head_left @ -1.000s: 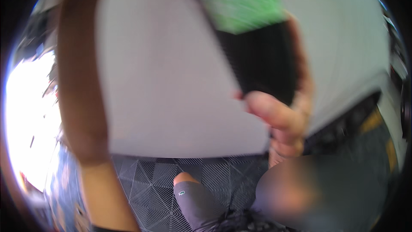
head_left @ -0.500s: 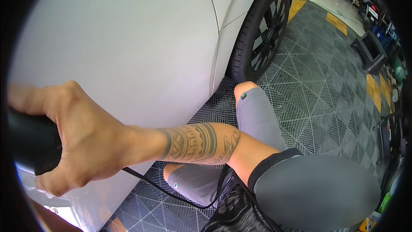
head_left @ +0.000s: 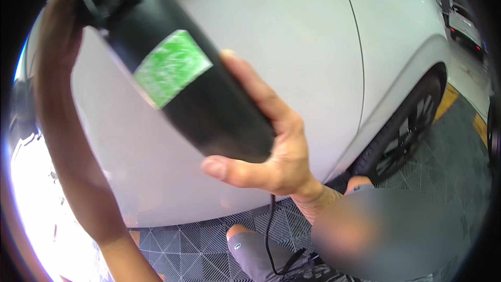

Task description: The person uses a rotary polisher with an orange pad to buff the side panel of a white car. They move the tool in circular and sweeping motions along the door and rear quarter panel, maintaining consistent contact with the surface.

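Note:
A black corded power tool [head_left: 219, 104], by its shape a polisher, is raised at a slant in front of a pale car's side panel [head_left: 292, 36]. On its thick round body sits a green sticker with a white edge. My right hand [head_left: 284, 151] wraps the rear end, thumb on the near side and fingers over the far side. At the tool's front end, upper left, my left hand [head_left: 65, 10] grips it; its fingers are dark and partly hidden. The tool's working face cannot be seen. A black cord [head_left: 269, 235] hangs from the rear end toward my lap.
To the right stands the car's black wheel [head_left: 404, 130]. Dark ribbed floor tiles [head_left: 182, 250] lie below, with yellow tiles [head_left: 446, 102] beyond the wheel. My bent knees [head_left: 255, 248] are close to the panel. Strong glare fills the left edge.
The tool has come from the far left edge into the upper middle, now largely visible. My left arm has risen along the left side, and the view has turned left.

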`<action>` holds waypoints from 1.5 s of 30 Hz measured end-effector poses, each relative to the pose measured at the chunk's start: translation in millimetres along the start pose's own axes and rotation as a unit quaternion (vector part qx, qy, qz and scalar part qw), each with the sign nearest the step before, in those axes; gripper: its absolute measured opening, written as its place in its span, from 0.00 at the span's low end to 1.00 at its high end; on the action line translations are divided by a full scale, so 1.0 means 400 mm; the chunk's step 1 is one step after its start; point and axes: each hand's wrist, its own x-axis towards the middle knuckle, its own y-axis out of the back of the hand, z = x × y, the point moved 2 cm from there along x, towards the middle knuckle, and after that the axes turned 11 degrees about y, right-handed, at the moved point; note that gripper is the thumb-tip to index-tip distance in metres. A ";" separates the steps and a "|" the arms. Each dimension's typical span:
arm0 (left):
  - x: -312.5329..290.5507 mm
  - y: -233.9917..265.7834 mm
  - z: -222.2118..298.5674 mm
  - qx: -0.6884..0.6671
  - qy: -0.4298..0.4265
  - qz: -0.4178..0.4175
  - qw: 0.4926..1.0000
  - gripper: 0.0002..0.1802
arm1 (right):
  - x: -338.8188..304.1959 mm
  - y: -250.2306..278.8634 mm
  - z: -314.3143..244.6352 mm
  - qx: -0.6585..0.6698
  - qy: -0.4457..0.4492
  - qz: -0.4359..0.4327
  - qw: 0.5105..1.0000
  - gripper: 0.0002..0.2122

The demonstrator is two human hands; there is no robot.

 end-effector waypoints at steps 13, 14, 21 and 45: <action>0.034 -0.139 0.042 -0.160 -0.035 -0.047 0.985 0.37 | 0.001 0.068 -0.082 -0.079 -0.078 0.143 0.984 0.49; 0.050 -0.113 0.037 -0.189 -0.041 -0.100 0.976 0.36 | 0.003 0.060 -0.078 -0.085 -0.068 0.144 0.984 0.49; 0.022 -0.057 -0.008 -0.134 -0.043 -0.046 0.989 0.31 | -0.016 0.026 -0.028 -0.084 -0.075 0.126 0.986 0.50; 0.018 0.122 -0.162 -0.145 -0.006 -0.181 0.973 0.13 | -0.017 -0.090 0.086 -0.037 0.030 -0.108 0.993 0.53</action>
